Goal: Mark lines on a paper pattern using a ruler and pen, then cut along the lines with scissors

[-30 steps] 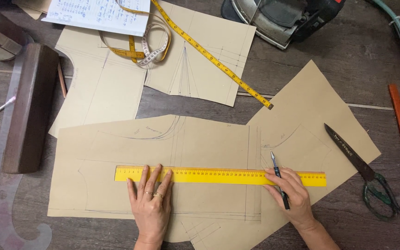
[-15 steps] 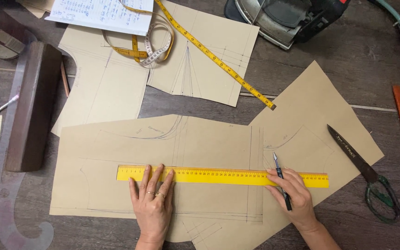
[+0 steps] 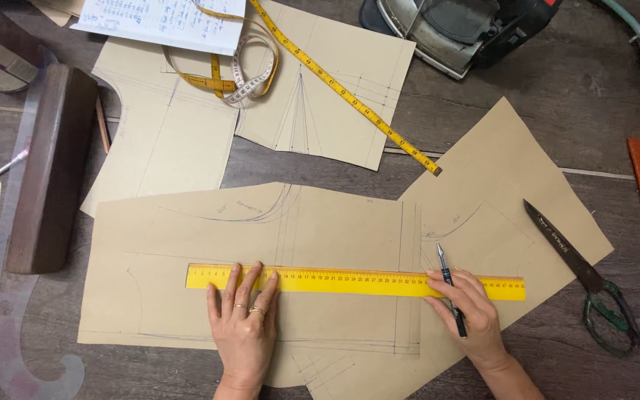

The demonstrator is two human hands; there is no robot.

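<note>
The yellow ruler (image 3: 355, 282) looks like smooth, slightly glossy plastic lying on matt brown pattern paper (image 3: 320, 237). The surface (image 3: 527, 81) is dark, worn wood; the scissors (image 3: 585, 275) have dull metal blades.

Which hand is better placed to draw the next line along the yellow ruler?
Right hand: it holds the pen, tip at the ruler's top edge. Left hand lies flat, pinning the ruler.

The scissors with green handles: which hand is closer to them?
Right. The right hand, holding a pen, lies just left of the scissors. The left hand presses the yellow ruler much farther left.
</note>
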